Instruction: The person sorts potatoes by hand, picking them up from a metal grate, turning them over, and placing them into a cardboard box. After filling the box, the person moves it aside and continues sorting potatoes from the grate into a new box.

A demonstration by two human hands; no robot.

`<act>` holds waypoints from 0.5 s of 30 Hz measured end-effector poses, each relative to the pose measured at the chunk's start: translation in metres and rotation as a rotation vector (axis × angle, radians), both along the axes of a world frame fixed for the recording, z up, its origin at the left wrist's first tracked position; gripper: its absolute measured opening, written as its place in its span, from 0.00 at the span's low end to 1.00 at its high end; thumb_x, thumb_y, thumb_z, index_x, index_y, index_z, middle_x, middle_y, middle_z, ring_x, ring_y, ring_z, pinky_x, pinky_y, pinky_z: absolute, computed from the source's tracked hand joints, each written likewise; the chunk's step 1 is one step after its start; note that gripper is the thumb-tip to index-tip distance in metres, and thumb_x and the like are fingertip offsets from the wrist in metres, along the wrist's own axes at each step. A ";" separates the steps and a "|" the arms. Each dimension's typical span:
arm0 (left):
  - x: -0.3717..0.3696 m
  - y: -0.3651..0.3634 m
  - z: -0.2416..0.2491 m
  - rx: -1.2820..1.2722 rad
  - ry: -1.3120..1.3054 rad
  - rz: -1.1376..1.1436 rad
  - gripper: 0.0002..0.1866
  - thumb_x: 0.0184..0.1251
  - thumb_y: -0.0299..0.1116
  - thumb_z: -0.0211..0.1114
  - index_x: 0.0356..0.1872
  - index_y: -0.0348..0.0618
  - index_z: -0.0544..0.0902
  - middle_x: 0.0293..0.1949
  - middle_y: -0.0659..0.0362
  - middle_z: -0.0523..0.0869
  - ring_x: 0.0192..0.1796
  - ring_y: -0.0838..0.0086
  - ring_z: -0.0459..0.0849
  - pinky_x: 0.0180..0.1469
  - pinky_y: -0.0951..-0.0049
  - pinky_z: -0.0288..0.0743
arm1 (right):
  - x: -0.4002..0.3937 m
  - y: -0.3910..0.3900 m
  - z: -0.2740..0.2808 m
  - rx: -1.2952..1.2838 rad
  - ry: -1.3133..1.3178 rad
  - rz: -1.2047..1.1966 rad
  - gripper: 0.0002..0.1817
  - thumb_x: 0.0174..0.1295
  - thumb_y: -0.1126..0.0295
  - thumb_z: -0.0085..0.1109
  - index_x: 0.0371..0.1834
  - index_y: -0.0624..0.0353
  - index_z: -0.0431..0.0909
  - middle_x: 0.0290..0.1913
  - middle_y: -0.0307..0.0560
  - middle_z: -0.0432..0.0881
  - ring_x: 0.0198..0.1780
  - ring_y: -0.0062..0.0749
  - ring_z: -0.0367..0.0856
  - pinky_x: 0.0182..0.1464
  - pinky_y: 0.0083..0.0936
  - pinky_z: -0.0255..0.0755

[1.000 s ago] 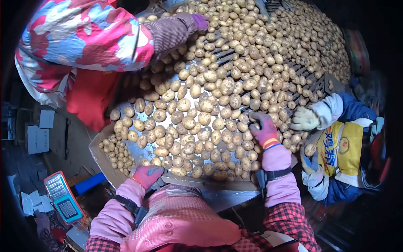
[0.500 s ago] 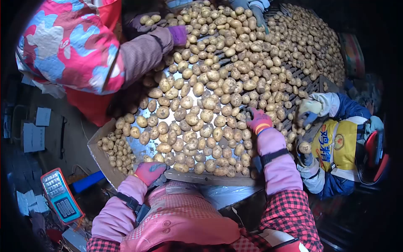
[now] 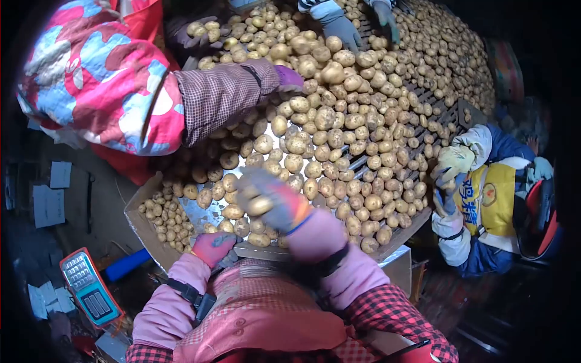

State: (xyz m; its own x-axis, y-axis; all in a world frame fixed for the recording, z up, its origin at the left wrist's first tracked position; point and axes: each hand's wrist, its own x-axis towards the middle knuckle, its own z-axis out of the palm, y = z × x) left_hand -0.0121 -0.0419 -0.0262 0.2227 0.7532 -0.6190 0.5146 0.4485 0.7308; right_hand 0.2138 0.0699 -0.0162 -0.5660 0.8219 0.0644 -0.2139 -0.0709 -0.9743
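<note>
Many potatoes (image 3: pixel 324 118) cover a metal sorting table, whose near rim (image 3: pixel 266 251) runs along my body. My left hand (image 3: pixel 216 248), in a pink and grey glove, is closed on this rim at the near left. Over the near middle of the table, my right hand (image 3: pixel 269 198) is smeared by motion. It wears a grey glove with a pink and orange cuff, and its fingers are bent round a potato (image 3: pixel 259 206). Small potatoes (image 3: pixel 166 221) lie in the corner to the left.
At the left, a co-worker's purple-gloved hand (image 3: pixel 289 80) reaches over the potatoes. Another person's grey-gloved hands (image 3: pixel 342 30) are at the top. A person in a yellow apron (image 3: pixel 497 199) stands at the right. A blue and orange scale (image 3: pixel 91 287) is at the lower left.
My right hand has swung left and nearer my body, from the slats to the near middle. The co-worker's purple glove has moved right and down. My left hand has stayed put.
</note>
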 end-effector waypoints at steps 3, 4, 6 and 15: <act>-0.002 -0.014 -0.045 0.475 -0.250 0.123 0.14 0.64 0.39 0.65 0.46 0.45 0.87 0.38 0.56 0.89 0.41 0.73 0.87 0.48 0.72 0.79 | -0.030 -0.011 0.025 0.133 -0.111 0.064 0.27 0.61 0.61 0.63 0.62 0.56 0.69 0.54 0.54 0.76 0.57 0.45 0.74 0.59 0.34 0.69; -0.003 -0.009 -0.034 0.479 -0.244 0.123 0.14 0.64 0.39 0.65 0.46 0.45 0.87 0.38 0.56 0.89 0.41 0.73 0.87 0.48 0.72 0.79 | -0.035 -0.012 0.038 0.106 -0.284 0.089 0.29 0.59 0.60 0.65 0.62 0.56 0.70 0.55 0.55 0.76 0.61 0.49 0.73 0.64 0.37 0.65; 0.003 0.003 0.003 -0.065 -0.024 0.027 0.13 0.64 0.39 0.65 0.44 0.44 0.87 0.37 0.57 0.89 0.39 0.74 0.87 0.46 0.73 0.79 | 0.011 0.033 0.019 0.098 -0.748 -0.275 0.32 0.54 0.58 0.68 0.62 0.57 0.72 0.54 0.54 0.77 0.56 0.44 0.77 0.57 0.36 0.71; 0.003 -0.001 0.001 0.053 -0.027 0.014 0.15 0.65 0.41 0.65 0.45 0.42 0.87 0.33 0.56 0.89 0.35 0.75 0.86 0.43 0.73 0.79 | 0.146 0.119 -0.007 0.321 -1.334 -0.467 0.38 0.51 0.61 0.72 0.68 0.45 0.67 0.63 0.53 0.70 0.62 0.47 0.72 0.60 0.40 0.71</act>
